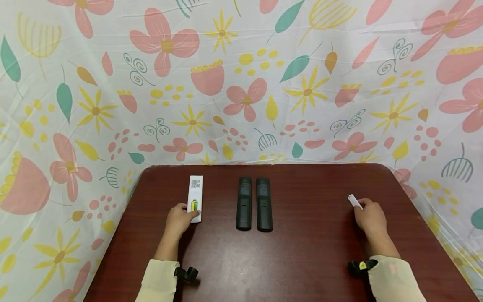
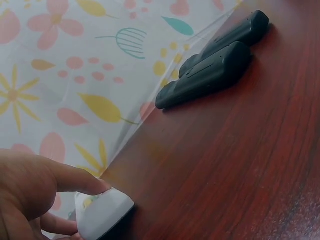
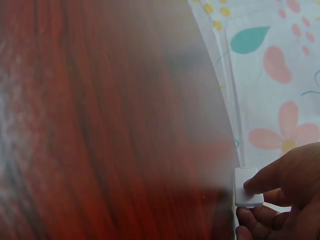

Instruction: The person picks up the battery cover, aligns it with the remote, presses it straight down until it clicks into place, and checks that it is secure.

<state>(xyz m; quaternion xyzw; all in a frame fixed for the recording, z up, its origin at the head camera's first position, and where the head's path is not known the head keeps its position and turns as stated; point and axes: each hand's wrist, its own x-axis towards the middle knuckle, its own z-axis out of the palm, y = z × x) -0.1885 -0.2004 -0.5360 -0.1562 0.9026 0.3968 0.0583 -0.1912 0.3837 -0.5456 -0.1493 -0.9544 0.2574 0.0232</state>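
On the left of the table lies a white remote control (image 1: 195, 188), its back up, with a printed square code near the far end. A yellow-and-green patch lower down looks like batteries in an open compartment. My left hand (image 1: 180, 219) grips its near part, thumb on one side and fingers on the other; the left wrist view shows its rounded white end (image 2: 107, 215). Far to the right, my right hand (image 1: 371, 217) pinches a small white piece (image 1: 354, 201), which looks like a battery cover. In the right wrist view the thumb presses on that piece (image 3: 246, 177).
Two black remote controls, one on the left (image 1: 244, 203) and one on the right (image 1: 264, 205), lie side by side mid-table. The dark red wooden table (image 1: 234, 268) ends against a flower-printed cloth (image 1: 241, 63). A black strap (image 1: 185, 274) is on each wrist.
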